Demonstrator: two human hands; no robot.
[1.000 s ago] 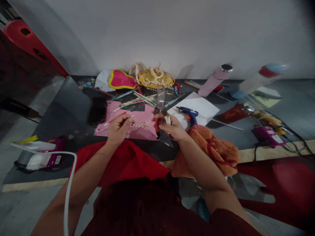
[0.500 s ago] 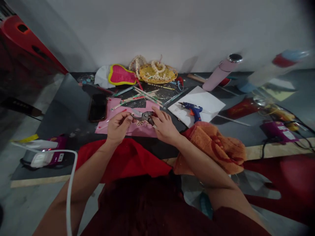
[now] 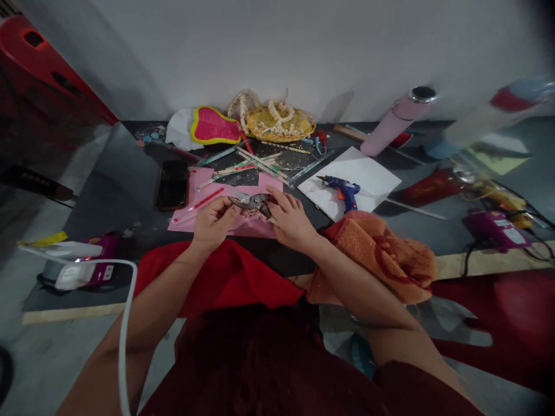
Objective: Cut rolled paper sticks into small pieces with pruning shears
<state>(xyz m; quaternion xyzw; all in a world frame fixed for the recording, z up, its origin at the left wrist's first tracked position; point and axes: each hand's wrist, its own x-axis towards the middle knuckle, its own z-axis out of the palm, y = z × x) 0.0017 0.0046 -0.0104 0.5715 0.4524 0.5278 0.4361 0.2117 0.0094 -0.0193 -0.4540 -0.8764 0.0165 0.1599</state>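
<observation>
Pruning shears [image 3: 255, 201] are in my right hand [image 3: 292, 222], its fingers closed round the handles. The metal blades point left and look slightly parted. At their tip is my left hand [image 3: 213, 222], thumb and forefinger pinched together; whatever small piece they hold is too small to name. Both hands are just above a pink sheet [image 3: 191, 205], where small pale bits lie below the shears. Beside my left hand a red stick [image 3: 208, 198] rests on the sheet.
Behind are thin patterned sticks [image 3: 260, 163] and a yellow basket [image 3: 260, 132] of pale beads. A phone [image 3: 173, 184] lies left. To the right are a blue glue gun [image 3: 342, 188] on a white board [image 3: 381, 179], an orange towel [image 3: 377, 254] and a pink flask [image 3: 396, 122].
The view has shifted slightly. The shears' blades have turned a little between my hands, and more of the red stick shows beside my left hand. Both hands keep their grip.
</observation>
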